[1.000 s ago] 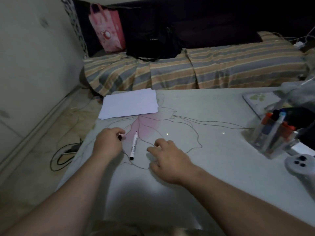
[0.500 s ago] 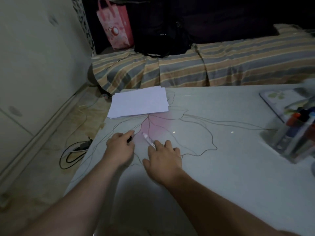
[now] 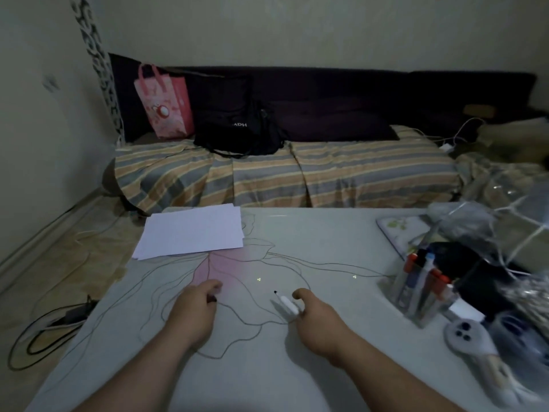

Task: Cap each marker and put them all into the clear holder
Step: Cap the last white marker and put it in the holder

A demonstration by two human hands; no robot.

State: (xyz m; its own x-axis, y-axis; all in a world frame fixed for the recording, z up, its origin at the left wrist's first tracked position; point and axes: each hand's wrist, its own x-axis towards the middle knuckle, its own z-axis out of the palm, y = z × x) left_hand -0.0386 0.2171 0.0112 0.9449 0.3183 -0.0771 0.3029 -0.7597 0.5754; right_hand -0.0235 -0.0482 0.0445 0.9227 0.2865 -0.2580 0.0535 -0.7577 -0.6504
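My right hand (image 3: 315, 316) grips a white marker (image 3: 284, 302) just above the table, its bare black tip pointing up and to the left. My left hand (image 3: 194, 310) is curled round a small black cap (image 3: 212, 299), of which only an end shows under the fingers. The two hands are about a hand's width apart. At the table's right side stands the clear holder (image 3: 416, 304) with several capped markers upright in it, red, blue and black caps on top.
A stack of white paper (image 3: 193, 233) lies at the table's far left. Right of the holder sit a black pouch (image 3: 487, 281), a grey controller (image 3: 468, 337) and crinkled plastic bags (image 3: 505, 221). A striped couch (image 3: 297, 173) runs behind the table (image 3: 267, 367).
My right hand has picked the white marker up off the table and drawn it to the right, away from my left hand. The camera has tilted up.
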